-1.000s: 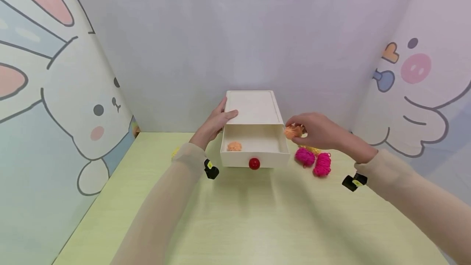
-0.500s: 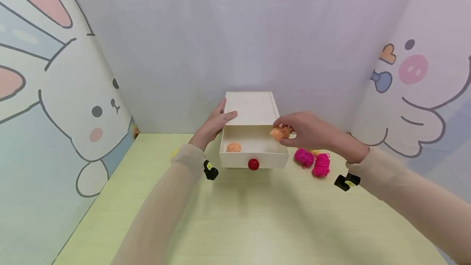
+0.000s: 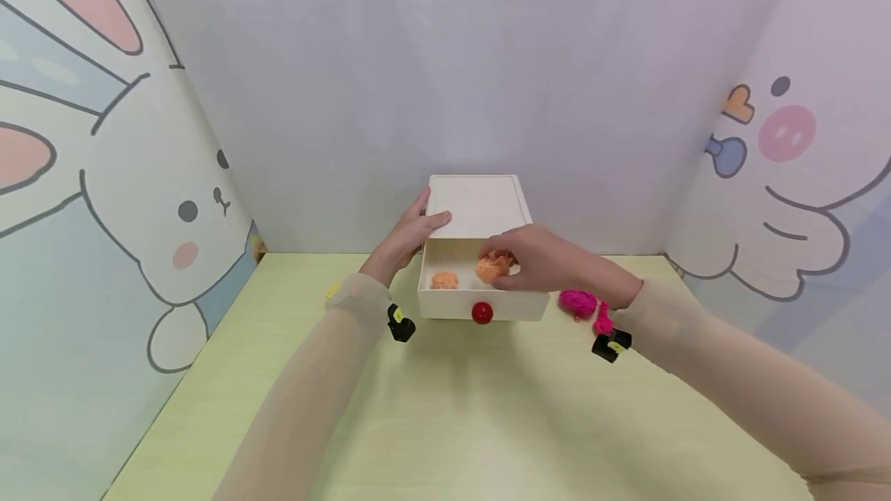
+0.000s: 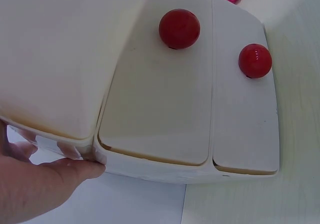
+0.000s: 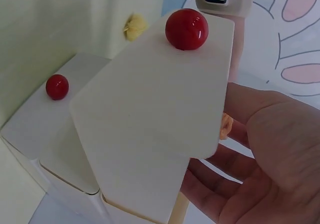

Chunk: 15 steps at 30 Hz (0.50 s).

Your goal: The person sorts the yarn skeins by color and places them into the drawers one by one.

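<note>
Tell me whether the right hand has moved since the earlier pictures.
Yes: judged against the red knob in the head view, the right hand has moved left, from the right edge of the open drawer toward its middle.

We stretch our left forearm (image 3: pixel 320 385) and right forearm (image 3: pixel 731 381) forward, both slanting inward. Our left hand (image 3: pixel 407 236) spreads its thumb (image 3: pixel 437 219) away from the fingers (image 3: pixel 421 199); our right hand (image 3: pixel 541 257) (its back turned upward) bends thumb and fingers into a pinch.
</note>
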Motion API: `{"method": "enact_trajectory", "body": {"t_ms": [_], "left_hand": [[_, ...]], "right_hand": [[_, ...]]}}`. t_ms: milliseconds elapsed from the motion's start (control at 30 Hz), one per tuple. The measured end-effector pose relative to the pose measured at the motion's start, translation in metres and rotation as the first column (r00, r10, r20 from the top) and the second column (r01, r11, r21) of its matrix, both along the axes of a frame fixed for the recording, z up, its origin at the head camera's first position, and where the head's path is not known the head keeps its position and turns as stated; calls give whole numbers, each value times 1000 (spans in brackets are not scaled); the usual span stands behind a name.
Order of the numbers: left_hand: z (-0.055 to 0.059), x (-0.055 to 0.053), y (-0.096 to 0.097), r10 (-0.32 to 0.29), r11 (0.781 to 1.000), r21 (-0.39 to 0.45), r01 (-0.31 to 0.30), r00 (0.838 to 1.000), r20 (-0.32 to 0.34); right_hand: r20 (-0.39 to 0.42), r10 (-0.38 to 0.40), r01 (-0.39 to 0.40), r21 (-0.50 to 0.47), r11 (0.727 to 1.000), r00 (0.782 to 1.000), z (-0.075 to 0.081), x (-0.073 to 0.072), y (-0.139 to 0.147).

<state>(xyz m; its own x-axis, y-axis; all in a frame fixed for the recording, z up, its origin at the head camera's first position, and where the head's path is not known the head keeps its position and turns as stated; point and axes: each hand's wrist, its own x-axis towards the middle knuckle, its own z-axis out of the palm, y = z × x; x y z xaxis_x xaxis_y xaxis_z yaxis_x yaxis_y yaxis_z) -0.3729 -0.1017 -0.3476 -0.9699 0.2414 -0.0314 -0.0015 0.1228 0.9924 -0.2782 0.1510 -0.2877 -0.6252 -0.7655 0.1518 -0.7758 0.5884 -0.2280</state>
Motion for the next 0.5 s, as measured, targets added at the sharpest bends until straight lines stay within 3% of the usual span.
{"method": "enact_trajectory", "body": {"t_ms": [500], "left_hand": [[0,1,-2,-3,1000,-1,3,1000,3]], "right_hand": [[129,-10,0,77,997,992,-19,-18,-14]]}}
